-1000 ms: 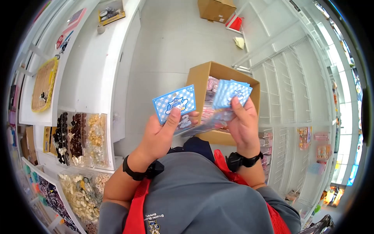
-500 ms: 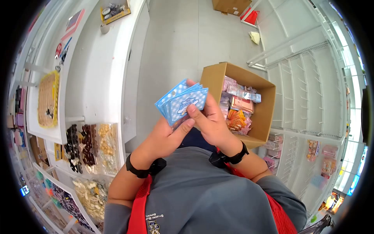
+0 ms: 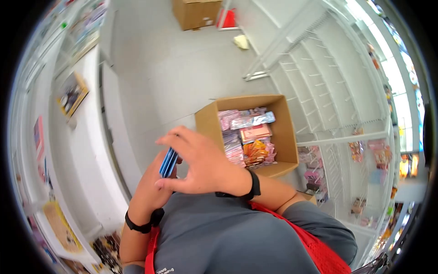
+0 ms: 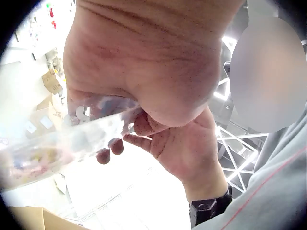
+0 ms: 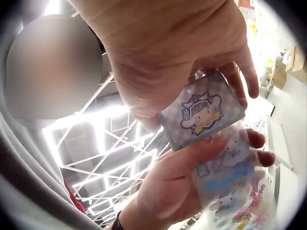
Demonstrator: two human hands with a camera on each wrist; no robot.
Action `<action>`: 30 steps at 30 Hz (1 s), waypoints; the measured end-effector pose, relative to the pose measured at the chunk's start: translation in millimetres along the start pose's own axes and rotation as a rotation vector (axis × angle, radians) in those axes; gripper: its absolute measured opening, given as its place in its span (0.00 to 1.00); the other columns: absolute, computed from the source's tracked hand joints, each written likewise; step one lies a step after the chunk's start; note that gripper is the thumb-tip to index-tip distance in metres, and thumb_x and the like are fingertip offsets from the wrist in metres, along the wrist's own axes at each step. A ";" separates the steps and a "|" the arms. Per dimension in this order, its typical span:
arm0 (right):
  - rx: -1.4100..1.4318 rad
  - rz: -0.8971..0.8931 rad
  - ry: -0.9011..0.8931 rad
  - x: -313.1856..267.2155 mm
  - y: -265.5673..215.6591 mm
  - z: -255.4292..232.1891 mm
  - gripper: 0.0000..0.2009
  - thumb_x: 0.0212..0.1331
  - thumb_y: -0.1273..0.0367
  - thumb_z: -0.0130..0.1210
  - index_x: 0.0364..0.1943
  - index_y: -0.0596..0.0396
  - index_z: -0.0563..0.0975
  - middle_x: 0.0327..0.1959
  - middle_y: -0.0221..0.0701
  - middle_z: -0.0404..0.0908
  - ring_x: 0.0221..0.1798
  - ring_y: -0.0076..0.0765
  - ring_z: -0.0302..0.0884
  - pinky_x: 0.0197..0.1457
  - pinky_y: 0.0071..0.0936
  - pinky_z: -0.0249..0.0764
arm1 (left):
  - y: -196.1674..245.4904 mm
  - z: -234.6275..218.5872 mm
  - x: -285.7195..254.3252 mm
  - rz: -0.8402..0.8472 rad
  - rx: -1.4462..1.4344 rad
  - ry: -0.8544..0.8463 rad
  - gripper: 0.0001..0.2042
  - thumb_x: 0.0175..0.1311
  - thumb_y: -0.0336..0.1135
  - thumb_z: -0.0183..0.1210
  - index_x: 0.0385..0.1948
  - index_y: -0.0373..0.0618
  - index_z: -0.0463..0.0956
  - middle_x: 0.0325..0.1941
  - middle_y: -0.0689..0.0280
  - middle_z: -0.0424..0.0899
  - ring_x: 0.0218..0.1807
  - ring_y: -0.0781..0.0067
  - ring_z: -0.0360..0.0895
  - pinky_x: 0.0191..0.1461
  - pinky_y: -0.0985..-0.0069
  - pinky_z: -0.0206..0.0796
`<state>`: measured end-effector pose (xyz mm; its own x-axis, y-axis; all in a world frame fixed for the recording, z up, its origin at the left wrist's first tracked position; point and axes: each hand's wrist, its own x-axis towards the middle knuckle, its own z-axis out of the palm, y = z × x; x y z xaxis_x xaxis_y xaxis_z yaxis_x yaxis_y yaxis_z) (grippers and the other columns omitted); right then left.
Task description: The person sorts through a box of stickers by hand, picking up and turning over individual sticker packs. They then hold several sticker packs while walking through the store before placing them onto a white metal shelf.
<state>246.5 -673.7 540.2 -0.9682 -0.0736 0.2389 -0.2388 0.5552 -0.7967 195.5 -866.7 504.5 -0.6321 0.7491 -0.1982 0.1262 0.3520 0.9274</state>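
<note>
A small stack of blue checkered card packets (image 3: 169, 162) is seen edge-on between the two hands in the head view. My left hand (image 3: 152, 185) grips the stack from below. In the right wrist view, the front packet (image 5: 201, 114) shows a cartoon character on a checkered card, and a clear printed plastic sleeve (image 5: 235, 175) hangs past the left hand's fingers. My right hand (image 3: 203, 157) spans the stack, thumb at one edge and fingers at the opposite one. The clear plastic (image 4: 72, 143) also stretches out from the left hand in the left wrist view.
An open cardboard box (image 3: 288, 137) of pink, orange and silvery packets stands on the floor ahead. White wire racks (image 3: 315, 82) with prongs line the right side. A white counter (image 3: 82, 150) runs along the left. Another carton (image 3: 196, 14) sits farther off.
The hands, first apart with packets in each, came together into one stack. That stack has since turned edge-on, and the right hand has moved over its edges. The head view has shifted.
</note>
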 end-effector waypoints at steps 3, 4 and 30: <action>-0.068 0.042 0.203 11.8 30.2 0.5 0.29 0.52 0.55 0.76 0.54 0.54 0.78 0.53 0.41 0.77 0.48 0.51 0.82 0.50 0.41 0.81 | 1.4 -4.7 50.8 0.072 0.018 -0.070 0.21 0.67 0.28 0.54 0.62 0.39 0.72 0.47 0.57 0.80 0.44 0.58 0.79 0.47 0.66 0.71; -0.060 0.091 0.236 14.4 37.0 -1.9 0.28 0.52 0.55 0.76 0.53 0.54 0.79 0.54 0.41 0.77 0.48 0.52 0.82 0.50 0.41 0.81 | 2.4 -7.6 68.2 0.082 0.015 -0.094 0.21 0.67 0.28 0.54 0.63 0.40 0.73 0.47 0.57 0.80 0.43 0.58 0.79 0.47 0.66 0.71; -0.688 0.414 1.255 155.4 105.0 -109.3 0.39 0.68 0.46 0.61 0.73 0.60 0.65 0.77 0.56 0.60 0.80 0.59 0.60 0.79 0.56 0.59 | -4.2 -110.2 443.2 0.282 0.034 -1.035 0.15 0.82 0.39 0.51 0.50 0.38 0.81 0.34 0.56 0.87 0.37 0.60 0.86 0.45 0.65 0.76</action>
<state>79.0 -536.3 554.3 -0.1782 0.7282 0.6618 0.4576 0.6567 -0.5994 -169.4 -598.1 447.7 0.3761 0.9117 -0.1653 0.1975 0.0955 0.9756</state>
